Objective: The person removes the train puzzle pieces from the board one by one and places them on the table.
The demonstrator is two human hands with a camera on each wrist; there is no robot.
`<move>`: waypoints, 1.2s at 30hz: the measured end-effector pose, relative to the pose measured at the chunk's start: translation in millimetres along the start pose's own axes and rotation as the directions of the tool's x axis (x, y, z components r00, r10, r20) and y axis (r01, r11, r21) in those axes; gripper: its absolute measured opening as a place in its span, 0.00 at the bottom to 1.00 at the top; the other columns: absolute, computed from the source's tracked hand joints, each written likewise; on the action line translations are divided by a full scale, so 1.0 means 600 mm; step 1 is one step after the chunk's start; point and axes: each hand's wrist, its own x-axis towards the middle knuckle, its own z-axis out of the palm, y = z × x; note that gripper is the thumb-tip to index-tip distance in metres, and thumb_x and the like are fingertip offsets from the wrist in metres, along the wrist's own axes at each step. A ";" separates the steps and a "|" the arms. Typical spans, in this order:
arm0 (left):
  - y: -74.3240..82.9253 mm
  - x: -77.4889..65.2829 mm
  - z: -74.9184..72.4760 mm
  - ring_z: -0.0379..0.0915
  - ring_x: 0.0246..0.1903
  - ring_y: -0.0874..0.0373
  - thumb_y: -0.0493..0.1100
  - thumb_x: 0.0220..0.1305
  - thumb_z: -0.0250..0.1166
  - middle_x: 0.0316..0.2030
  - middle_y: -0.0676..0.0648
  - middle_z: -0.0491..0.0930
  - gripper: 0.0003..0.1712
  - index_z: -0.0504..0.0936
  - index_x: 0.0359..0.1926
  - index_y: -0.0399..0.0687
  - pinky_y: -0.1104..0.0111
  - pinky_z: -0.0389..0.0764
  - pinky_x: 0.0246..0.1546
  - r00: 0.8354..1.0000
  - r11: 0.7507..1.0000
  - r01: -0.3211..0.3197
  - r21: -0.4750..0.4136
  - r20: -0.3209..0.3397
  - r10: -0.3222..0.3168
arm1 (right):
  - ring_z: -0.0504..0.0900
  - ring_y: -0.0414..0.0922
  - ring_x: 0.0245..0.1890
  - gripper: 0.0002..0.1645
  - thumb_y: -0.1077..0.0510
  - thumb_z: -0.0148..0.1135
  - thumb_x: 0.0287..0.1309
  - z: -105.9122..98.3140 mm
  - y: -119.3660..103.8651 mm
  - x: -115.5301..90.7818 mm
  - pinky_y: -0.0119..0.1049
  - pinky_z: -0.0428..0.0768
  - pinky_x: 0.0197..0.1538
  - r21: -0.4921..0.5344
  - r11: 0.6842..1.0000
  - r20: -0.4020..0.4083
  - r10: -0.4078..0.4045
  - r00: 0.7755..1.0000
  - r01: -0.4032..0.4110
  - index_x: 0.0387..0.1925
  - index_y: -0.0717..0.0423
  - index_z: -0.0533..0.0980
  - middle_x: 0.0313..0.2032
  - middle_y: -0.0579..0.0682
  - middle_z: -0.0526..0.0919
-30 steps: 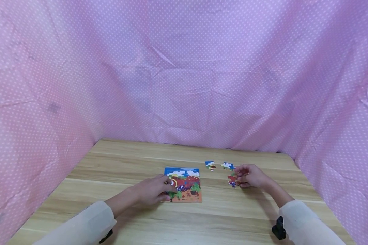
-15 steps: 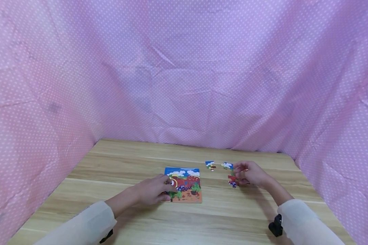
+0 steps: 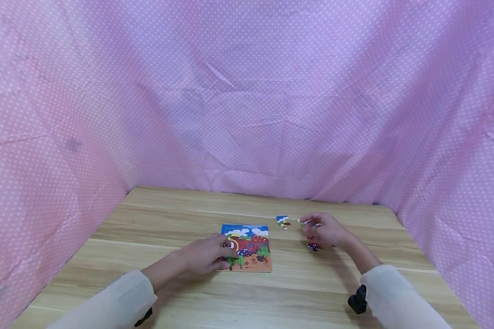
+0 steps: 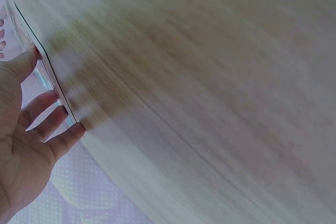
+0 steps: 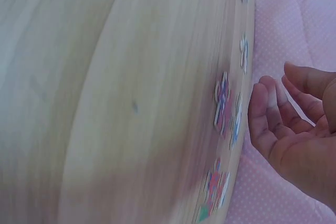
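Note:
On the table lies a square jigsaw puzzle board (image 3: 255,260) with a picture of a red train, blue sky and trees. My left hand (image 3: 206,255) rests on its left side; in the left wrist view its thumb and fingertips touch the board's edge (image 4: 50,69). My right hand (image 3: 326,229) hovers over loose puzzle pieces right of the board, fingers softly bent and holding nothing. Partly under it is a red and blue piece (image 3: 314,247). A blue, white and yellow piece (image 3: 283,221) lies farther left. Several pieces, such as a red and purple one (image 5: 222,103), show beside the right hand.
The wooden table (image 3: 247,301) extends around the board and pieces. A pink dotted cloth (image 3: 247,114) hangs behind it and along both sides. Black wrist cameras, one of them on the right wrist (image 3: 357,300), sit below the sleeves.
My right hand has moved left and slightly away from me, now covering much of the cloud piece and part of the red one. The left hand and board stay nearly still.

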 end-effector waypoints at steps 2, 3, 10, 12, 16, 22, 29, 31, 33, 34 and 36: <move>0.000 0.001 0.001 0.70 0.53 0.60 0.56 0.76 0.59 0.57 0.53 0.76 0.20 0.80 0.65 0.69 0.63 0.79 0.52 1.000 1.000 -0.001 0.000 -0.003 0.001 | 0.81 0.49 0.33 0.22 0.73 0.58 0.63 0.009 -0.003 0.004 0.39 0.84 0.34 -0.001 1.000 0.012 -0.009 1.000 0.009 0.59 0.74 0.72 0.44 0.64 0.79; -0.001 0.001 0.001 0.70 0.53 0.60 0.56 0.76 0.59 0.57 0.53 0.76 0.20 0.80 0.65 0.69 0.63 0.79 0.52 1.000 1.000 0.000 -0.001 -0.003 0.000 | 0.80 0.48 0.32 0.22 0.73 0.58 0.63 0.013 -0.003 0.006 0.38 0.83 0.33 -0.004 1.000 0.019 -0.016 1.000 0.016 0.59 0.74 0.72 0.44 0.64 0.79; -0.001 0.001 0.001 0.69 0.52 0.61 0.56 0.76 0.60 0.57 0.53 0.76 0.20 0.80 0.65 0.69 0.64 0.79 0.52 1.000 1.000 -0.001 -0.008 -0.004 0.001 | 0.79 0.47 0.35 0.19 0.69 0.58 0.67 0.042 -0.011 0.012 0.39 0.83 0.35 -0.074 0.994 0.074 -0.074 0.995 0.079 0.58 0.69 0.75 0.45 0.63 0.80; -0.001 0.000 0.001 0.69 0.52 0.61 0.56 0.76 0.59 0.56 0.53 0.76 0.20 0.81 0.65 0.68 0.65 0.79 0.51 1.000 1.000 -0.003 -0.010 -0.007 0.003 | 0.80 0.48 0.37 0.18 0.68 0.58 0.69 0.050 -0.015 0.012 0.41 0.84 0.37 -0.094 0.991 0.088 -0.084 0.993 0.092 0.58 0.68 0.76 0.46 0.64 0.80; 0.000 0.000 0.000 0.69 0.51 0.62 0.55 0.76 0.60 0.55 0.54 0.76 0.19 0.81 0.64 0.67 0.65 0.79 0.50 1.000 1.000 -0.008 -0.017 -0.018 0.008 | 0.81 0.48 0.39 0.17 0.67 0.59 0.70 0.066 -0.025 0.014 0.44 0.85 0.39 -0.130 0.985 0.109 -0.097 0.989 0.110 0.57 0.65 0.77 0.45 0.61 0.81; 0.005 0.000 -0.006 0.70 0.54 0.60 0.52 0.75 0.62 0.58 0.52 0.76 0.19 0.81 0.64 0.68 0.62 0.79 0.54 1.000 0.999 0.012 -0.042 -0.006 -0.012 | 0.80 0.48 0.40 0.16 0.66 0.60 0.70 0.091 -0.039 0.022 0.43 0.84 0.38 -0.164 0.975 0.140 -0.129 0.982 0.152 0.56 0.65 0.78 0.44 0.58 0.82; 0.002 -0.001 -0.007 0.70 0.59 0.55 0.54 0.74 0.62 0.64 0.48 0.73 0.20 0.81 0.64 0.71 0.56 0.78 0.59 0.999 0.998 0.032 -0.050 0.005 -0.032 | 0.80 0.46 0.39 0.13 0.63 0.61 0.70 0.124 -0.052 0.033 0.36 0.82 0.38 -0.220 0.957 0.162 -0.155 0.975 0.189 0.54 0.60 0.80 0.42 0.52 0.83; 0.000 -0.001 -0.006 0.69 0.61 0.53 0.56 0.74 0.62 0.67 0.47 0.72 0.20 0.81 0.64 0.73 0.53 0.78 0.60 0.999 0.998 0.043 -0.055 0.007 -0.042 | 0.80 0.45 0.39 0.13 0.62 0.62 0.70 0.133 -0.057 0.035 0.37 0.81 0.39 -0.239 0.951 0.165 -0.157 0.974 0.194 0.54 0.59 0.81 0.41 0.49 0.83; -0.001 -0.001 -0.005 0.68 0.62 0.51 0.56 0.74 0.62 0.69 0.46 0.70 0.20 0.81 0.64 0.74 0.51 0.77 0.61 0.999 0.997 0.046 -0.060 0.006 -0.046 | 0.80 0.45 0.40 0.14 0.62 0.62 0.69 0.141 -0.062 0.037 0.37 0.81 0.40 -0.256 0.946 0.167 -0.158 0.973 0.197 0.54 0.57 0.81 0.40 0.48 0.83; -0.002 -0.001 -0.005 0.68 0.62 0.50 0.56 0.74 0.63 0.69 0.46 0.70 0.20 0.81 0.64 0.74 0.51 0.77 0.61 0.999 0.997 0.044 -0.064 0.003 -0.044 | 0.80 0.45 0.40 0.14 0.62 0.63 0.69 0.145 -0.065 0.039 0.38 0.81 0.41 -0.264 0.944 0.166 -0.157 0.973 0.198 0.54 0.57 0.81 0.40 0.47 0.83; -0.002 -0.001 -0.004 0.67 0.61 0.50 0.56 0.73 0.63 0.70 0.45 0.69 0.21 0.81 0.64 0.74 0.51 0.77 0.60 0.999 0.996 0.043 -0.075 -0.001 -0.043 | 0.80 0.45 0.40 0.14 0.61 0.63 0.69 0.154 -0.070 0.041 0.39 0.81 0.42 -0.269 0.942 0.172 -0.158 0.972 0.201 0.54 0.57 0.81 0.40 0.46 0.83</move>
